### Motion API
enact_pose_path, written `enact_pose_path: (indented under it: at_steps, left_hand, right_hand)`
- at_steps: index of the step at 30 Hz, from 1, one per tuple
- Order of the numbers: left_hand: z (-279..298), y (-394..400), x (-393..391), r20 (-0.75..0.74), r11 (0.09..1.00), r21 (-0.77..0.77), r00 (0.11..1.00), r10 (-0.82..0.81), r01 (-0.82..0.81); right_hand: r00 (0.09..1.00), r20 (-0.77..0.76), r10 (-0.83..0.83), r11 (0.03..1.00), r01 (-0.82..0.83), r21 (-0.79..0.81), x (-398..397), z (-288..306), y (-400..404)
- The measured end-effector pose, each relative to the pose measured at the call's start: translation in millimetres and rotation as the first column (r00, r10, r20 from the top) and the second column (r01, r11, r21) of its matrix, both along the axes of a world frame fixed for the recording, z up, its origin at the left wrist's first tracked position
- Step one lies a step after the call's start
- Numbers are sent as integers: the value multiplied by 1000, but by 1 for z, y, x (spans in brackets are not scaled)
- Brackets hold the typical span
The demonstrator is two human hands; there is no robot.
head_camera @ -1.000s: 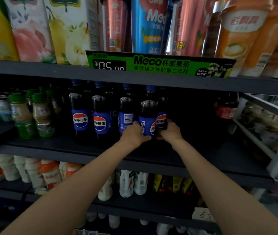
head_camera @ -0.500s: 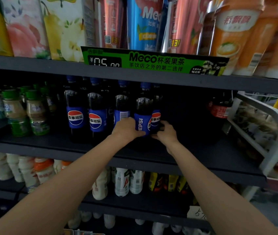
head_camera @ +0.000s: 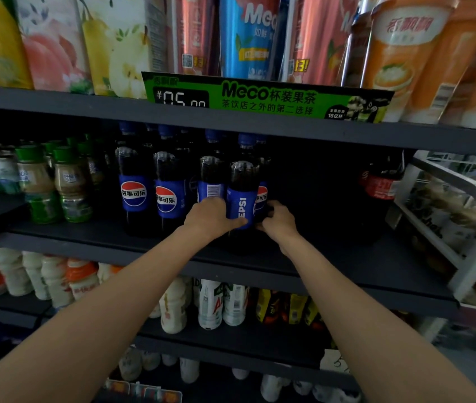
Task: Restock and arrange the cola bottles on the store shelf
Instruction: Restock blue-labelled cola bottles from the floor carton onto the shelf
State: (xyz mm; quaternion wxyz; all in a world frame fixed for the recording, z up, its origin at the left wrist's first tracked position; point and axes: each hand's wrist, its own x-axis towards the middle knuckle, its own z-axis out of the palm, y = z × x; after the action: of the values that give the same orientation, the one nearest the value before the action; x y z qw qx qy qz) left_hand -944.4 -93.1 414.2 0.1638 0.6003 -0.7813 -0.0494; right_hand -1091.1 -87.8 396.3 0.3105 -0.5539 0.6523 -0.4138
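In the head view, your left hand (head_camera: pixel 212 215) was curled round the blue label of the front cola bottle (head_camera: pixel 242 196), thumb across its "PEPSI" lettering, at the centre of the frame. Your right hand (head_camera: pixel 279 221) gripped the bottle behind it (head_camera: pixel 262 196) from the right, fingers wrapped at label height. Both bottles stood upright on the dark middle shelf (head_camera: pixel 361 266), a little back from its front lip. To their left stood three more cola bottles (head_camera: pixel 170 193) in a row, the nearest just beside your left hand. To the right you had a wide dark stretch of bare shelf, reaching as far as the red-labelled bottle (head_camera: pixel 382 187) at centre right. The upper shelf edge (head_camera: pixel 260 123) hung close above the blue caps, with the green price strip (head_camera: pixel 266 97) on it.

Against the frame half a second before, your grips were the same; the front bottle's label had turned slightly, and the whole scene sat a touch lower and to the right in the frame.
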Motion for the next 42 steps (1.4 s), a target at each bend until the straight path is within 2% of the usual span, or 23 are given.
enact_pose_path:
  at_steps: [3, 8, 16, 21, 24, 26, 29, 32, 36, 40, 42]
  left_hand:
    - [-4, 0, -1, -22, 1000, -11, 1000, 15, -15]
    - [-6, 0, -5, -31, 999, -10, 999, 45, -46]
    - [-14, -2, 1, -13, 997, 33, 998, 69, -69]
    - [-16, 2, 2, -16, 997, 40, 998, 66, -65]
    - [-25, 18, 11, -4, 995, -85, 998, 55, -55]
    - [-32, 32, 28, -11, 969, -244, 999, 39, -40]
    - [-42, 56, 77, 18, 911, -411, 999, -26, 31]
    - [-53, 87, 159, 64, 927, -373, 998, -20, 42]
    - [-77, 130, 297, -11, 974, -194, 993, 118, -118]
    - [-94, 170, 419, -120, 954, 69, 947, 298, -291]
    - [-106, 182, 468, -131, 913, 176, 910, 393, -369]
  right_hand:
    - [993, -111, 43, 999, -44, -4, 3, 4, 3]
    - [978, -183, 99, 995, -98, 15, 10, 9, 0]
    - [995, -83, -51, 998, 48, -31, 16, 0, 0]
    - [987, -48, -154, 980, 146, -138, 18, -7, 13]
    - [967, -43, -251, 878, 209, -430, 33, -8, 36]
    - [980, -79, -184, 815, 107, -569, 56, -7, 51]
    - [980, -186, -76, 775, -59, -630, 110, -8, 64]
    - [968, -251, 26, 784, -176, -595, 186, -21, 78]
    - [921, -308, 240, 827, -360, -433, 301, -52, 101]
    - [799, -375, 470, 802, -564, -197, 411, -77, 119]
    - [690, -395, 606, 741, -671, -36, 459, -89, 124]
